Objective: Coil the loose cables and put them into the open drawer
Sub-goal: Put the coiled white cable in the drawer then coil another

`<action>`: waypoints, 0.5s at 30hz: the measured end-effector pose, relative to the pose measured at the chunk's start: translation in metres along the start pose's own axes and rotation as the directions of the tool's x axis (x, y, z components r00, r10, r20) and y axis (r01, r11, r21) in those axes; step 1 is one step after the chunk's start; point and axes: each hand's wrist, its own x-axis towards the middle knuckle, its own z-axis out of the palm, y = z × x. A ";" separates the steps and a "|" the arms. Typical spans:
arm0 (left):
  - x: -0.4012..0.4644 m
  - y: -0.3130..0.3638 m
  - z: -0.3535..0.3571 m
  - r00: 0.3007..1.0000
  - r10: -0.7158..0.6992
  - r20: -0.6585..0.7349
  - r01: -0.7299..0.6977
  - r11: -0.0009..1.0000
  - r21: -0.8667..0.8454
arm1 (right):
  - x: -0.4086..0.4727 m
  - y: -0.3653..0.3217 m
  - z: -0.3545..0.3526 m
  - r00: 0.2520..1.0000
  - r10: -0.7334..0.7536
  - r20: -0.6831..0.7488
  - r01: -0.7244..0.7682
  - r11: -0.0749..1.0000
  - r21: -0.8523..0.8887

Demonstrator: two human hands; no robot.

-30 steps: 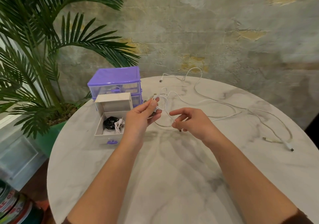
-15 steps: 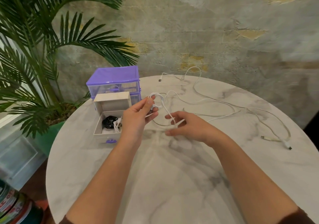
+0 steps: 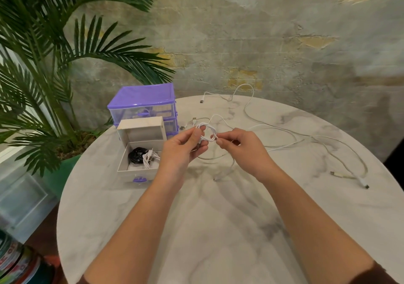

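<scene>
My left hand (image 3: 183, 148) pinches a small coil of white cable (image 3: 207, 134) above the round marble table (image 3: 218, 229). My right hand (image 3: 238, 146) pinches the same cable at the coil's right side, and its loose tail (image 3: 227, 170) hangs down to the tabletop. The open white drawer (image 3: 140, 171) stands just left of my left hand, holding a coiled black cable (image 3: 136, 155) and a coiled white cable (image 3: 149, 158). More loose white cables (image 3: 284, 130) trail across the back and right of the table.
A purple drawer cabinet (image 3: 143, 104) stands behind the open drawer at the table's back left. A palm plant (image 3: 43, 76) in a green pot rises at the left. Two cable plugs (image 3: 349, 177) lie near the right edge.
My right hand has risen from the tabletop to the coil in my left hand, bringing another loop of cable up. Both hands sit closer together.
</scene>
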 end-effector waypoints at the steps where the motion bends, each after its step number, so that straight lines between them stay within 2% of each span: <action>1: 0.000 0.000 0.000 1.000 -0.009 0.014 0.008 1.000 0.005 | 0.000 0.001 0.000 1.000 -0.005 -0.016 0.005 1.000 -0.020; 6: -0.002 -0.003 0.003 0.994 -0.047 0.099 0.033 0.990 0.134 | 0.003 0.003 -0.001 0.988 -0.020 -0.153 0.022 1.000 0.015; 9: -0.003 -0.003 0.003 0.988 -0.042 0.150 0.011 0.978 0.208 | 0.002 0.003 -0.001 0.984 -0.023 -0.175 0.026 0.999 0.018; 15: -0.003 -0.006 0.003 0.989 -0.012 0.150 -0.046 0.925 0.378 | 0.002 0.009 -0.002 0.983 -0.100 -0.153 0.069 0.978 -0.196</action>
